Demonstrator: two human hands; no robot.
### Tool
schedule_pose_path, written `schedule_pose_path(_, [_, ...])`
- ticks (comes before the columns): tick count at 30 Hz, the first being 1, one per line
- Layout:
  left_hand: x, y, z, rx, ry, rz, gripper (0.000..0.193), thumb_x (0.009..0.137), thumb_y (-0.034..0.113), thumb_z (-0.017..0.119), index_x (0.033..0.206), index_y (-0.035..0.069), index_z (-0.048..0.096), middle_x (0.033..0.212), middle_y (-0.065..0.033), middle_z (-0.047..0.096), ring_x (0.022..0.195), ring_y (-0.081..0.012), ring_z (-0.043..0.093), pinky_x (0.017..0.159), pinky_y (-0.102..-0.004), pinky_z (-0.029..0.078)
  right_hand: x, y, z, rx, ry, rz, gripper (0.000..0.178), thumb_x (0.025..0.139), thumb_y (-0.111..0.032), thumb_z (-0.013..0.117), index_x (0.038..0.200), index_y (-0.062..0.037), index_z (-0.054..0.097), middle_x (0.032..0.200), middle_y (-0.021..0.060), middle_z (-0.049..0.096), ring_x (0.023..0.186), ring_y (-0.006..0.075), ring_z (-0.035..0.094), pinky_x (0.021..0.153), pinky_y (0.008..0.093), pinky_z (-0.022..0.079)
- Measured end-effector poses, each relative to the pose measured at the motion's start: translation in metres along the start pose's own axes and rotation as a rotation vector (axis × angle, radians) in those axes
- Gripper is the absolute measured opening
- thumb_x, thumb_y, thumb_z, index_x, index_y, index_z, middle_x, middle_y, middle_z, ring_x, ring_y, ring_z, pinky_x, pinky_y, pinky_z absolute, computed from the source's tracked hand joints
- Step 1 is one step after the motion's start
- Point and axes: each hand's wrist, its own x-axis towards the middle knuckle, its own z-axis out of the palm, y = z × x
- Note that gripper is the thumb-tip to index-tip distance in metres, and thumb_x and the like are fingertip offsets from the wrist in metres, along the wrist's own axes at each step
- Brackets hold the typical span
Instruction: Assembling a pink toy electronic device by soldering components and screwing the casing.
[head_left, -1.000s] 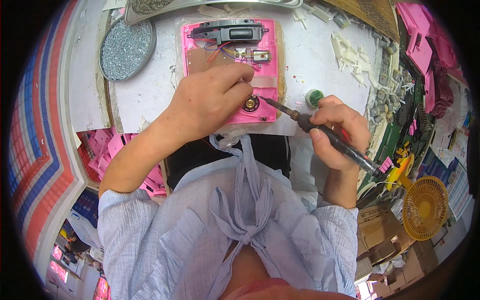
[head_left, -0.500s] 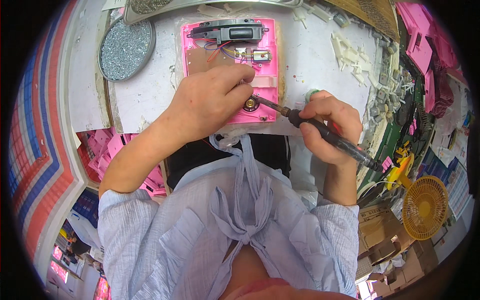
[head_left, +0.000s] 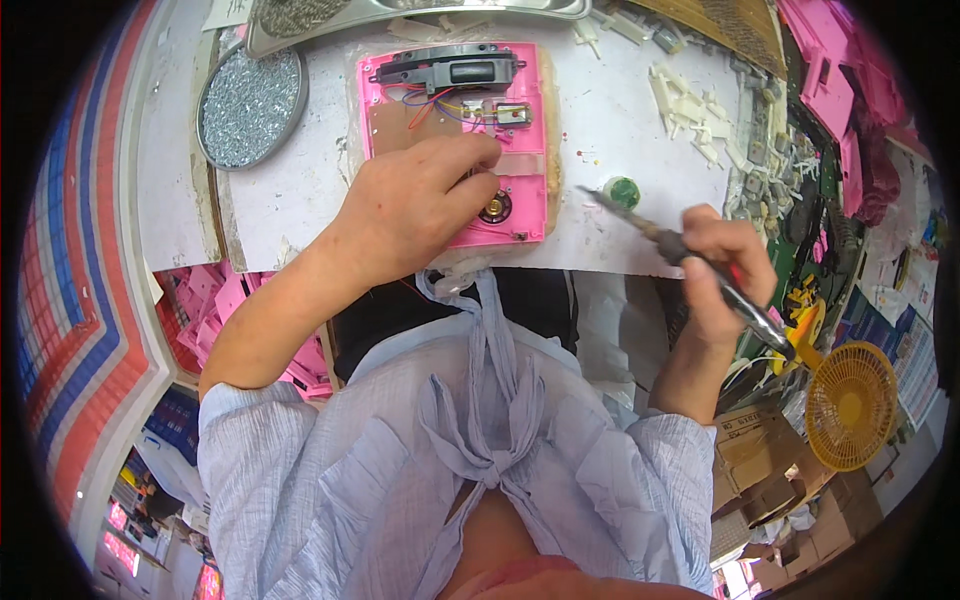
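Observation:
A pink plastic casing (head_left: pixel 535 215) lies on the white worktop, carrying a black module (head_left: pixel 450 68), a small motor (head_left: pixel 513 115) with coloured wires, and a round speaker (head_left: pixel 496 207). Across the casing's left side rests my left hand (head_left: pixel 425 195), its fingers pinched beside the speaker; whatever they grip is hidden. My right hand (head_left: pixel 728 270) holds a dark-handled soldering iron (head_left: pixel 715 275) to the right of the casing. The iron's tip is clear of the speaker, near a small round green-topped container (head_left: pixel 622 192).
A round tray of small screws (head_left: pixel 252 105) stands at the far left, beside a metal tray (head_left: pixel 400 22) at the back. White plastic pieces (head_left: pixel 690 110) lie scattered on the right. Further right are pink parts (head_left: pixel 822 70) and a yellow fan (head_left: pixel 850 405).
My right hand has drawn the soldering iron away from the speaker, to the right and slightly nearer to me. The left hand stays at the casing, which has shifted slightly left.

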Motion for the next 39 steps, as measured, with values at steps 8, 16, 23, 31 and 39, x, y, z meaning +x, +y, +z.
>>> schedule_pose_path(8, [0.003,0.003,0.007,0.02,0.056,-0.015,0.018,0.078,0.002,0.076,0.093,0.004,0.067,0.102,-0.0121,0.067,0.087,-0.0303,0.07,0.07,-0.0383,0.058,-0.074,-0.015,-0.168,0.018,1.037,-0.099,0.007,0.094,-0.006,0.064,0.101,-0.0029,0.062,0.092,0.0072,0.069,0.078,0.0103,0.066,0.069,0.0235,0.056])
schedule_pose_path(16, [-0.001,0.007,0.004,0.001,0.077,-0.035,0.022,0.079,-0.002,0.077,0.099,0.005,0.071,0.107,-0.0133,0.066,0.086,-0.029,0.07,0.071,-0.0366,0.058,-0.062,0.022,-0.247,-0.306,1.261,-0.042,0.006,0.089,-0.009,0.071,0.089,-0.005,0.067,0.085,0.0011,0.062,0.071,0.0106,0.056,0.065,0.0249,0.046])
schedule_pose_path(23, [-0.021,-0.002,-0.021,-0.072,0.184,-0.12,0.034,0.079,0.002,0.077,0.112,0.008,0.072,0.108,-0.011,0.067,0.086,-0.0293,0.069,0.071,-0.0381,0.056,-0.059,0.054,-0.24,0.589,1.015,0.248,0.025,0.097,-0.027,0.072,0.107,-0.0047,0.067,0.085,0.0064,0.065,0.073,0.0181,0.059,0.071,0.034,0.052])
schedule_pose_path(31, [-0.022,0.005,-0.011,-0.003,0.11,-0.034,0.044,0.073,0.012,0.079,0.117,0.013,0.072,0.102,-0.0064,0.063,0.084,-0.0248,0.059,0.079,-0.0392,0.043,-0.02,0.031,-0.047,0.209,0.604,0.256,0.02,0.095,-0.007,0.067,0.113,0.0015,0.065,0.086,0.0018,0.061,0.075,0.0078,0.054,0.067,0.0239,0.045])
schedule_pose_path(39, [-0.021,0.003,-0.007,0.009,0.144,-0.049,0.044,0.072,0.013,0.078,0.116,0.013,0.072,0.1,-0.005,0.06,0.086,-0.0231,0.058,0.081,-0.0401,0.041,0.085,0.016,0.089,-0.674,-0.008,-0.111,0.016,0.082,-0.019,0.078,0.083,-0.0043,0.07,0.077,0.0077,0.069,0.071,0.0215,0.065,0.065,0.033,0.052])
